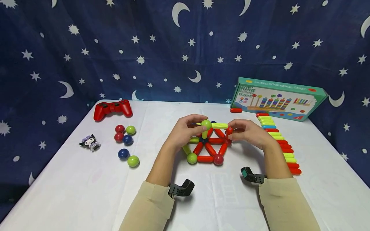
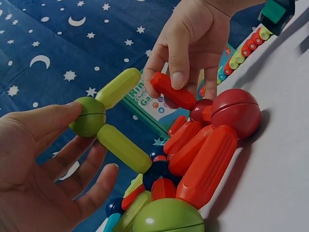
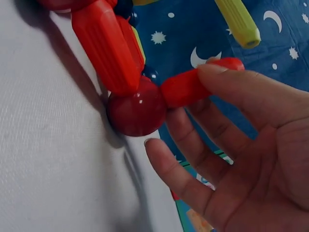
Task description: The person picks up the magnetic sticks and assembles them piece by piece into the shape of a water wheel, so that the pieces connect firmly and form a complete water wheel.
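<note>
A construction of magnetic rods and balls stands on the table, with red rods (image 1: 205, 159) and yellow-green rods meeting at a dark blue centre ball (image 1: 204, 140). At its top, my left hand (image 1: 182, 133) pinches a green ball (image 2: 89, 116) between thumb and fingers. One yellow-green rod (image 2: 124, 149) runs down from that ball to a dark blue ball; another yellow-green rod (image 1: 220, 126) sticks out towards the right, its far end free. My right hand (image 1: 251, 132) pinches a raised red rod (image 3: 186, 88) that joins a red ball (image 3: 137, 108) at the construction's right corner.
Loose rods (image 1: 280, 138) lie in a column at the right, before a ring game box (image 1: 277, 98). One red rod (image 1: 236, 110) lies apart. Several loose balls (image 1: 123, 154), a small figurine (image 1: 90, 143) and a red game controller (image 1: 113, 109) are on the left. A starry cloth hangs behind.
</note>
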Motion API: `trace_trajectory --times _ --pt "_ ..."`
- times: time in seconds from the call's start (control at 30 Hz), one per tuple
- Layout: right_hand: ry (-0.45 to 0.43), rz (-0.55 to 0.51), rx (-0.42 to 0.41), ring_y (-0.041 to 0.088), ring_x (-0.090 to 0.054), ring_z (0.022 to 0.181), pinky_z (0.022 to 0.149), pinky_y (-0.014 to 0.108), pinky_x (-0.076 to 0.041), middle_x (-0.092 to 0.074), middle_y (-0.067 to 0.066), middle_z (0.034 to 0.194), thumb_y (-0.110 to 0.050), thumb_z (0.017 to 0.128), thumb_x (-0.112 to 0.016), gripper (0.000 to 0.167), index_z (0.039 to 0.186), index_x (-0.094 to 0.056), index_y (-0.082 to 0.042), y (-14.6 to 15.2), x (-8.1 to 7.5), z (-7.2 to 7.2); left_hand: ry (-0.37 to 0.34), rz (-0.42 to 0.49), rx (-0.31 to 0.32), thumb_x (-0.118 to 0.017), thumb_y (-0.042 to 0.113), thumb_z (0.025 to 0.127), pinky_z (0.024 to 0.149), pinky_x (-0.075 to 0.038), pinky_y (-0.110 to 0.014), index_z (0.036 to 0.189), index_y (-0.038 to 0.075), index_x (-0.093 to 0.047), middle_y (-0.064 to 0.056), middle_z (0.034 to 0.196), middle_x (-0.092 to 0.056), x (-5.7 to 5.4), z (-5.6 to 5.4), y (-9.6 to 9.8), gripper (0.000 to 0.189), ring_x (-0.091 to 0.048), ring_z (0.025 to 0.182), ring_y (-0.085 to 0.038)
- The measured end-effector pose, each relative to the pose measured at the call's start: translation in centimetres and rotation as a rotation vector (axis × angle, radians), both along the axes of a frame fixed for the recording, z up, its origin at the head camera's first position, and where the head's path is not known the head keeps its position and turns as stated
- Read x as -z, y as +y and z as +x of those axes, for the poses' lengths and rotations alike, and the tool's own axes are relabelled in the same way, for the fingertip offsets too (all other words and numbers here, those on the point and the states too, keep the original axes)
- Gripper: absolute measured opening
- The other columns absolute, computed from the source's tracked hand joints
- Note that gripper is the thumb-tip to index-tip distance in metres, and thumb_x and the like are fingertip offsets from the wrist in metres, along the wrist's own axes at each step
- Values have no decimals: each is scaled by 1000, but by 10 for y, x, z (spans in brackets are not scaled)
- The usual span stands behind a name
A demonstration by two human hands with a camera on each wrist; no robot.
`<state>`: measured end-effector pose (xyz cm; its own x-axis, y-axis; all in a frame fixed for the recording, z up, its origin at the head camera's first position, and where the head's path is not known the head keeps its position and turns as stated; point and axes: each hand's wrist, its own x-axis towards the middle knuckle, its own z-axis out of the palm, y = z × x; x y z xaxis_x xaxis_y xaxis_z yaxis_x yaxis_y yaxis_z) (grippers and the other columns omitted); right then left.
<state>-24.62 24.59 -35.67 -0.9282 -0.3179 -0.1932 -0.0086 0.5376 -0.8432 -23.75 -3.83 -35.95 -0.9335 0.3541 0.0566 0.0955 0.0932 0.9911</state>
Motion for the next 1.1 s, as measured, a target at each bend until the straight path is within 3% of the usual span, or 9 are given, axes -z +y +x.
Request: trace_trajectory --times 0.2,0.27,0.4,0.5,0.6,0.73,0.9,1.1 --pt "-24 -35 24 24 -64 111 94 34 -55 -70 8 121 -21 90 -79 50 134 -62 -5 16 7 1 46 -44 -11 -68 21 100 103 -55 -48 137 15 -66 -6 135 -68 -10 -2 -10 38 -66 119 -26" --pt "-42 -65 24 23 -65 110 94 34 -56 -71 6 119 -21 90 -79 51 135 -61 -3 21 11 2 104 -168 -34 -66 22 100 103 -55 -47 136 14 -66 -7 134 -68 -17 -4 -23 36 -67 119 -27" --pt "-61 -94 29 22 -65 110 94 35 -55 -72 2 115 -23 90 -79 51 134 -61 -3 25 18 4 254 -553 -61 -65 19 100 104 -54 -46 133 11 -67 -11 132 -70 -38 -7 -66 34 -67 118 -30" --pt "-75 -111 35 23 -64 111 95 37 -52 -72 2 116 -25 90 -79 49 132 -62 -5 24 22 5 289 -791 -84 -64 15 99 103 -53 -51 133 8 -66 -17 131 -69 -52 -10 -108 35 -66 117 -35" --pt "-87 -120 42 23 -63 112 96 37 -50 -72 1 117 -26 90 -79 49 132 -63 -6 24 23 5 257 -958 -124 -64 10 96 101 -53 -55 133 5 -66 -24 130 -67 -58 -14 -143 38 -65 116 -39" --pt "-96 -128 38 24 -62 114 98 39 -48 -70 3 120 -25 90 -79 50 133 -62 -5 22 24 3 199 -1104 -147 -69 3 90 100 -53 -58 132 1 -66 -28 127 -67 -57 -18 -169 43 -64 114 -41" --pt "-113 -128 42 25 -60 116 100 40 -47 -68 5 124 -25 89 -80 51 134 -62 -6 17 25 2 115 -1216 -125 -75 5 85 92 -57 -55 132 1 -67 -28 128 -67 -51 -22 -178 48 -65 105 -38" --pt "-94 -137 -1 25 -62 115 97 38 -50 -69 4 122 -23 90 -79 47 131 -64 -6 12 27 -4 51 -1260 -102 -69 3 87 83 -58 -48 126 0 -71 -26 126 -68 -47 -25 -177 39 -63 98 -35"
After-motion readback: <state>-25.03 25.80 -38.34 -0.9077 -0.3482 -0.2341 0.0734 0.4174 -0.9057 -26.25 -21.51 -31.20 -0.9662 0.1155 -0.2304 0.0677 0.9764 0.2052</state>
